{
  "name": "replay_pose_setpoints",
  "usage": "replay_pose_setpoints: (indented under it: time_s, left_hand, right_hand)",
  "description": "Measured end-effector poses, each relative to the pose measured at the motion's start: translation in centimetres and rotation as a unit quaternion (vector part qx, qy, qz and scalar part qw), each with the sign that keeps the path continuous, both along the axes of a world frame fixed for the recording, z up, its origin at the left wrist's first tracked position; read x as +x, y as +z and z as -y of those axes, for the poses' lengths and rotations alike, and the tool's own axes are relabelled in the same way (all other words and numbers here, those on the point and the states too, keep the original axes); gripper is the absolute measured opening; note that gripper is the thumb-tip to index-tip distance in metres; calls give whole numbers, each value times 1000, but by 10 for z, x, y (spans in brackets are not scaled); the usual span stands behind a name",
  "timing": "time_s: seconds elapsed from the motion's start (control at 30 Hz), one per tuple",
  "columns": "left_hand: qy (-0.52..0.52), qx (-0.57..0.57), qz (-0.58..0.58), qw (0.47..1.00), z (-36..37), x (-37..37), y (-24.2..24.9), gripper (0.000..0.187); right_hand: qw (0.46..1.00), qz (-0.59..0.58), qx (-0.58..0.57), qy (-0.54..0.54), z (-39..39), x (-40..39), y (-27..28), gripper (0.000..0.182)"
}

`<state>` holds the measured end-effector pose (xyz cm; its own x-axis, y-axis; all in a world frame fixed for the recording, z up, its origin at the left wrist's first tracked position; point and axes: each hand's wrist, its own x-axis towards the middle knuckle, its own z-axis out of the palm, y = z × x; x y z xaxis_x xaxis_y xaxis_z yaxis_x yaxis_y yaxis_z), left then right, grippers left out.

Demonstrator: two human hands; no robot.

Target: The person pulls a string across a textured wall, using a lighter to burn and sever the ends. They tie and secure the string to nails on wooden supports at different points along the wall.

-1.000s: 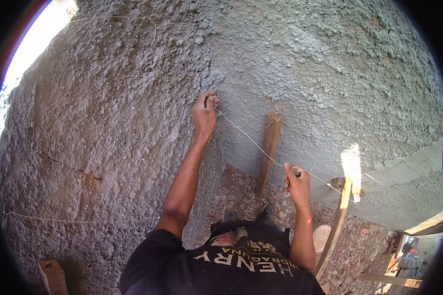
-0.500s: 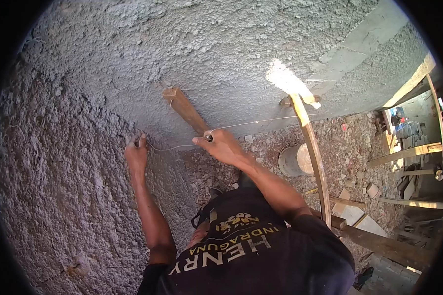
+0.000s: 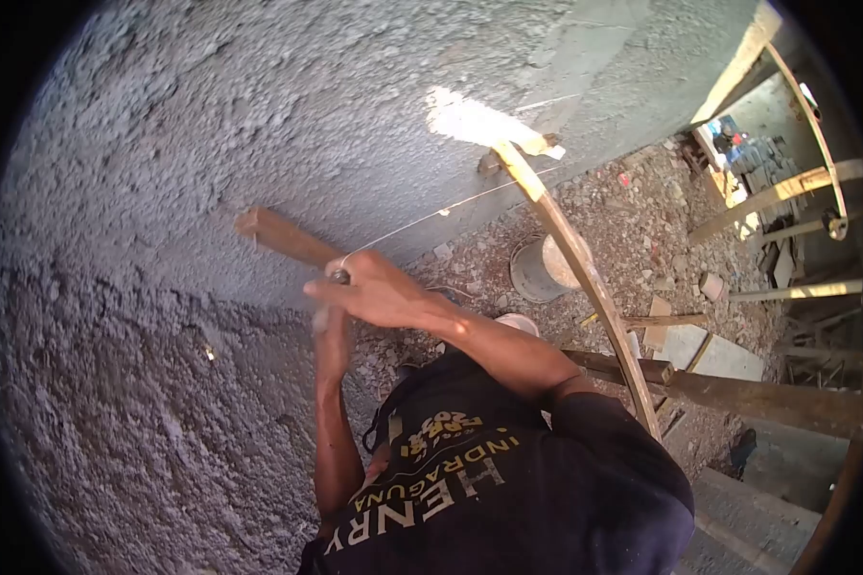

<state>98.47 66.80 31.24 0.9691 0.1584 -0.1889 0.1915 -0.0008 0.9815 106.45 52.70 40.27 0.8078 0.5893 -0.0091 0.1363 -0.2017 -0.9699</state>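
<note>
My right hand (image 3: 384, 290) is closed around a small dark round-ended object (image 3: 340, 277) whose kind I cannot make out. From this hand a thin pale string (image 3: 408, 226) runs taut up and right towards an upright timber. Just behind and below it is my left hand (image 3: 331, 331), smeared by motion and partly covered, so its fingers do not show clearly. A short wooden batten (image 3: 292, 238) reaches from the rough plastered wall (image 3: 288, 125) down to behind my right hand.
A long timber (image 3: 585, 264) slants past my right arm, lit at its top. Beyond it stand a bucket (image 3: 532, 273) and rubble-strewn ground (image 3: 633, 230). Heavier beams (image 3: 767, 402) cross at the right. Another rough wall (image 3: 144, 422) rises at my left.
My left hand has left the string's end near the wall corner and come right, up against my right hand. The whole view has shifted, with the batten and timber now further left.
</note>
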Motion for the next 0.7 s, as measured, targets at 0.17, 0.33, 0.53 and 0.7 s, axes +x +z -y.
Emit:
replay_pose_setpoints:
  time_s: [0.17,0.33,0.53,0.7]
  left_hand:
    - [-84,-121,-11,989,-7,1,43,31]
    - [14,-128,-21,991,-69,-53,33,28]
    - [183,-23,-148,972,-91,-126,-29,27]
    - [149,138,-283,937,-65,-164,-141,26]
  right_hand:
    - [998,-45,-30,-21,20,13,36,48]
    - [971,-106,122,-179,51,26,18,39]
    - [929,-184,68,-313,97,15,-64,33]
    - [921,-287,-253,-71,129,-51,-207,23]
